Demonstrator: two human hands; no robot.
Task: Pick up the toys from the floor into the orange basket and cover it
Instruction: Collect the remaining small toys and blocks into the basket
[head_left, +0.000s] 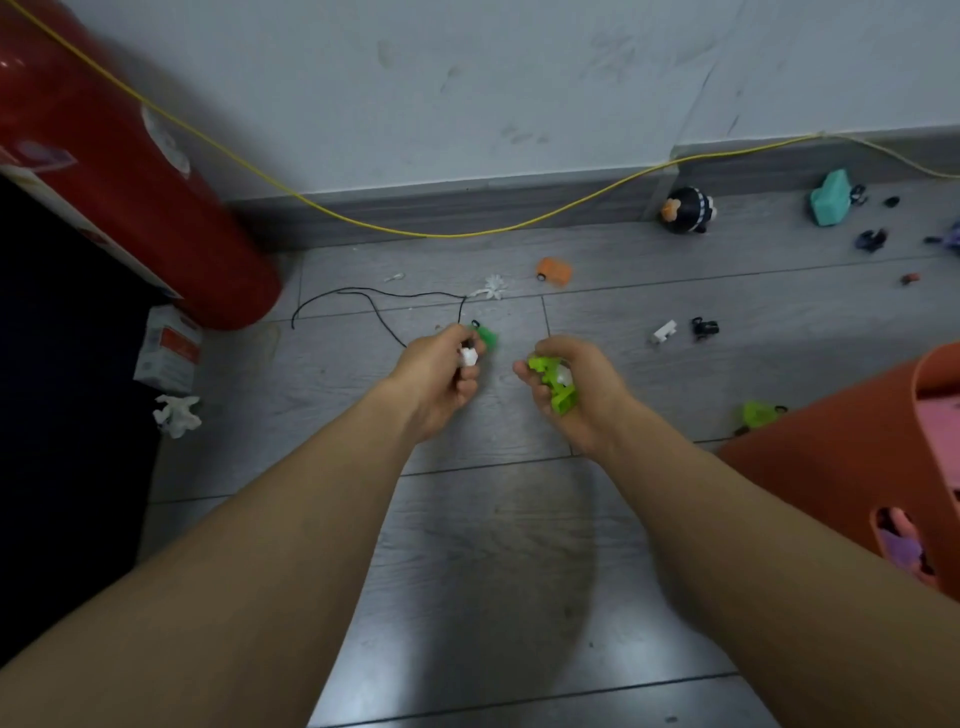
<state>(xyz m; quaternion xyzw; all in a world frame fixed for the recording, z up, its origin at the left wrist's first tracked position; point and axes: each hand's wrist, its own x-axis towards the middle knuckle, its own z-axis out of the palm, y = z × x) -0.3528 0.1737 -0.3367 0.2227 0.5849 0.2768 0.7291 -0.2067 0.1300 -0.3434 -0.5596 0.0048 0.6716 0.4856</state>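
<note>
1. Forearms reach out low over the grey plank floor (493, 571), both bare, both hands held close together above it.
2. Right hand (582, 395) has its grip curled tight around a lime green toy (556, 384), with a pale rounded piece showing among the green.
3. Left hand (441, 374), just beside the right, pinches a small white toy (468, 357) between fingertips and thumb; a darker green toy (485, 335) sits right at its fingertips, though whether the fingers hold that one I cannot tell.
4. To the right of the right hand stands the orange basket (831, 467), uncovered, with pink and purple things visible through its opening and side hole. Another lime green toy (756, 414) lies on the floor against its far wall.
5. Beyond the right hand lie a white block (664, 331) and a small black toy (704, 328), side by side.
6. Beyond the left hand a thin black cord (374, 306) trails across the planks; farther on rest a white spiky piece (496, 287) and an orange toy car (555, 272).
7. Far right, near the skirting, a round dark figure (688, 210), a teal toy (831, 200) and several small dark bits are scattered.
8. Far left of the left hand leans a big red cylinder (119, 171); a yellow cable (415, 233) sags along the wall.
</note>
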